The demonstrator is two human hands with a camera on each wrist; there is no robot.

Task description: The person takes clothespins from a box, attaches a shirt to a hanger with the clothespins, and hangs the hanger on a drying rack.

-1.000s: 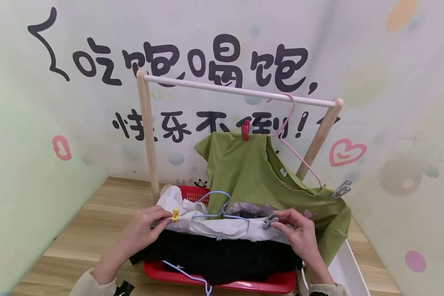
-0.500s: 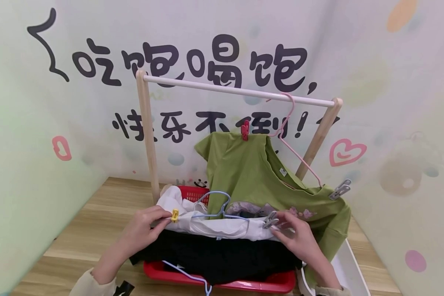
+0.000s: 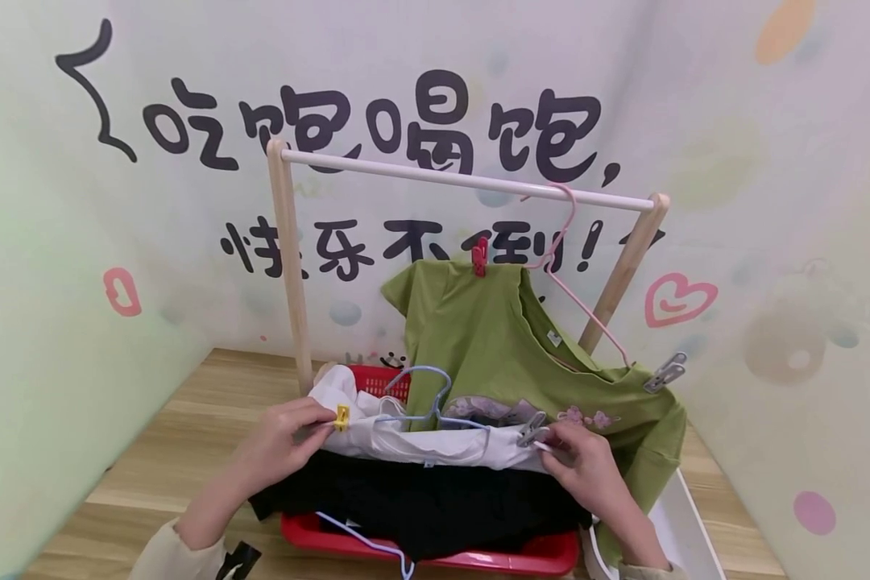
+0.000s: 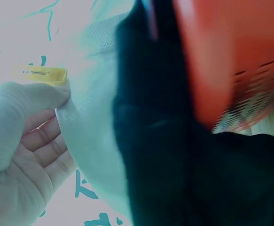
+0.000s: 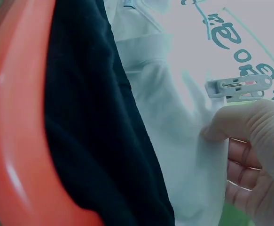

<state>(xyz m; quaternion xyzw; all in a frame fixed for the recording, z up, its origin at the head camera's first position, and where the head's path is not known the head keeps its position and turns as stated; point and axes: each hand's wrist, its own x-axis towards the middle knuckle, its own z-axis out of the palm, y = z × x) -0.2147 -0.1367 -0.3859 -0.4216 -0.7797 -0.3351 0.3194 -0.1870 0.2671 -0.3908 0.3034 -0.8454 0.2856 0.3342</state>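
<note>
A white shirt (image 3: 435, 448) on a blue hanger (image 3: 437, 403) is stretched between two hands over the basket. My left hand (image 3: 287, 439) pinches its left shoulder edge, right beside a yellow clothespin (image 3: 341, 417). On the other side my right hand (image 3: 587, 463) pinches the shirt's right edge between thumb and fingers, just below a grey clothespin (image 3: 531, 430). Both clothespins are clipped on the shirt, as the left wrist view and right wrist view also show. Directly in front lies a black garment (image 3: 435, 499) across the red basket (image 3: 507, 561).
Behind stands a wooden rack with a white rod (image 3: 420, 171). A green shirt (image 3: 471, 322) hangs there from a pink hanger (image 3: 587, 302), with a red clothespin (image 3: 480, 256) and another grey clothespin (image 3: 665, 372). Another blue hanger (image 3: 370, 540) lies in front; a white tray (image 3: 677, 524) stands at right.
My right hand's fingers have shifted from the grey clothespin to the shirt fabric beside it. The white shirt and its hanger have risen slightly; my left hand keeps its pinch.
</note>
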